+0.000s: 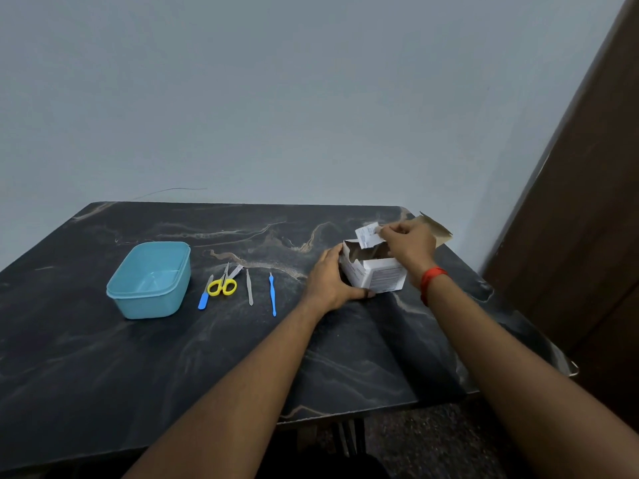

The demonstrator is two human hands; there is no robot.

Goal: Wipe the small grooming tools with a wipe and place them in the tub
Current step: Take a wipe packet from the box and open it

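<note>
An empty light-blue tub [149, 280] stands on the left of the dark marble table [173, 357]. To its right lie a blue-handled file [204, 296], yellow-handled scissors [224, 283], metal tweezers [249, 286] and a thin blue-handled tool [272, 294]. Further right is an open white cardboard box [375, 274]. My left hand [328, 283] grips the box's left side. Just above the box opening, my right hand [409, 245] pinches a small white wipe sachet [368, 235].
The table stands against a grey wall. A brown wooden door [587, 202] is close on the right, beside the table's right edge. The box's torn brown flap [437, 229] sticks up behind my right hand. Bare tabletop lies in front of the tools.
</note>
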